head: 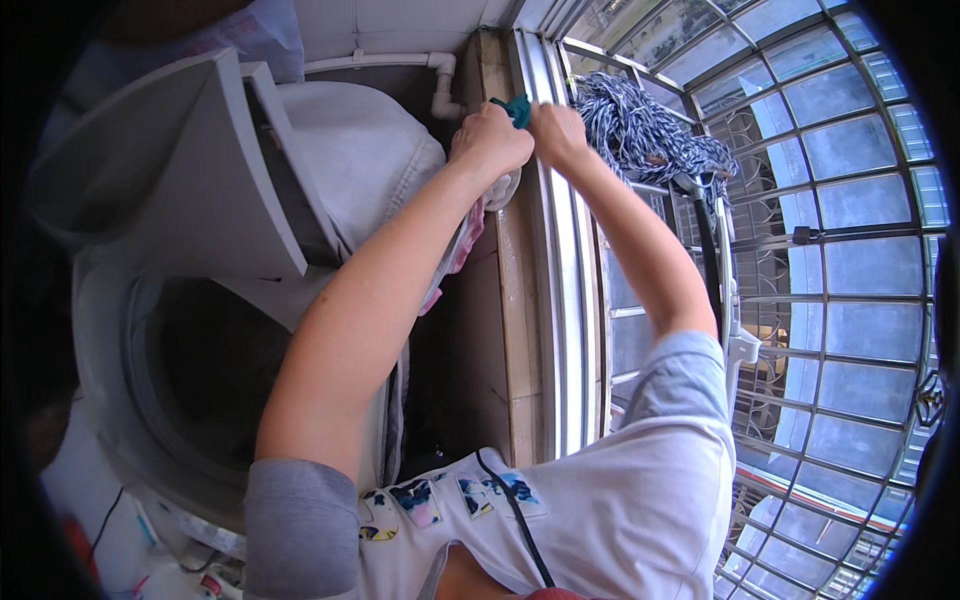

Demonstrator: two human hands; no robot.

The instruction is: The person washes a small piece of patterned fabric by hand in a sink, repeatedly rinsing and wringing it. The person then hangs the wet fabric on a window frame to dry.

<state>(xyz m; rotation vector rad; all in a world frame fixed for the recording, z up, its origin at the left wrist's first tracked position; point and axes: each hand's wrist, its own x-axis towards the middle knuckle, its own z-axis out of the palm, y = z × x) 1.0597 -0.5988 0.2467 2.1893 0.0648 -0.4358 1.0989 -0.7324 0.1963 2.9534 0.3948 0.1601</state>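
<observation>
A small dark green cloth (515, 110) is bunched between my two fists, above the tiled window ledge. My left hand (491, 139) is closed on its left end, and part of the cloth pokes out past the fingers. The other end runs into my right hand (559, 131), which is curled closed, slightly blurred and above the white window track (555, 247). Most of the cloth is hidden inside the fists. Below my left wrist, a whitish bundle of fabric (501, 193) lies at the ledge's edge.
At left stands a top-loading washing machine (112, 360), its folding lid (172, 172) raised. A grey fabric cover (352, 127) bulges behind the lid. White pipe (442, 90) runs along the wall. Beyond the window, a blue-and-white string mop (637, 127) rests against the metal window grille (821, 300).
</observation>
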